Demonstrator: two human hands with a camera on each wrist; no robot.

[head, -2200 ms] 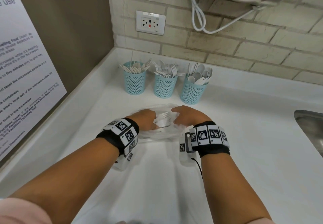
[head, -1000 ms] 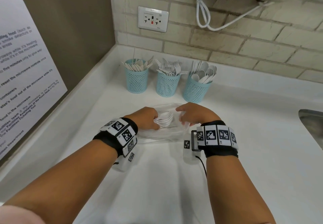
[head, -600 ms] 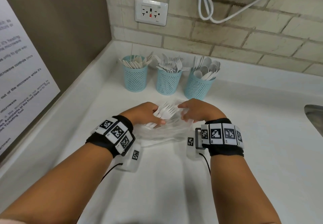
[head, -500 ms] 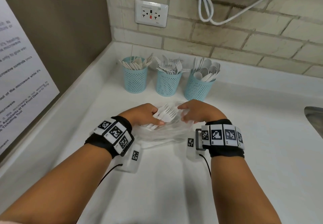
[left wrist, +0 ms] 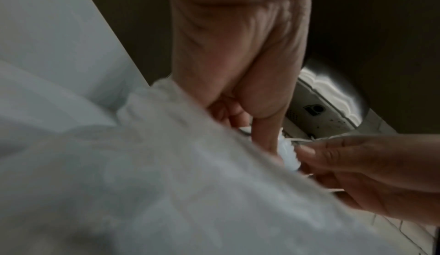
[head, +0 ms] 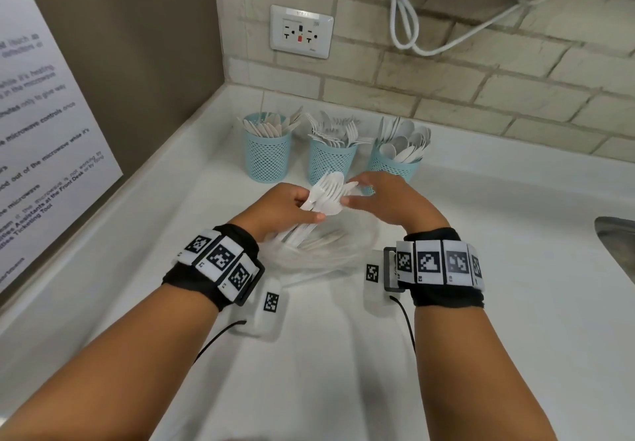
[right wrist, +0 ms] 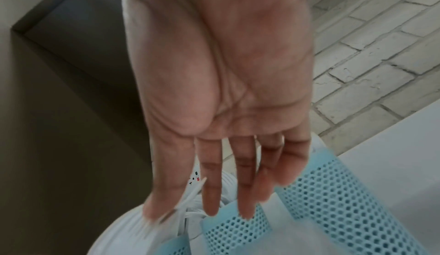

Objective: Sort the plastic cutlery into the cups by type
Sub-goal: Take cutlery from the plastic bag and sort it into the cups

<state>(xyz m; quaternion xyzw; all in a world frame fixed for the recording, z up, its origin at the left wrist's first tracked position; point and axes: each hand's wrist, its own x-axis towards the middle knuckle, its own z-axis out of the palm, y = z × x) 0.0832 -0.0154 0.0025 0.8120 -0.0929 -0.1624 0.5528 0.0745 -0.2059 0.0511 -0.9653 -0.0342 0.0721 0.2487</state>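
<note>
1. Head view, far left: a wall panel with a printed notice (head: 51,131) meets the white counter (head: 515,268) at a raised lip. I judge that side offers little room to swing an elbow.
2. The left hand (head: 281,207) has its fingers and thumb curled round a bundle of white forks (head: 326,193), gripping low on the handles with the prongs fanned upward. The forks are surely light, thin and smooth. They would slide against each other, so a firm grip round the handles near the middle seems best.
3. Below the bundle a clear plastic bag (head: 319,258) lies on the counter with more cutlery inside. It is limp and slick and would likely drag along if snagged.
4. Behind stand three blue mesh cups: knives (head: 268,155), forks (head: 331,162), spoons (head: 393,162). All are packed full and close together. A careless push could tip one.
5. The right hand (head: 388,203) has its fingers straight and slightly spread, with the tips at the fork heads. Whether they pinch a fork I cannot tell.
6. Far right: open counter, then a sink edge (head: 615,244), well apart.
</note>
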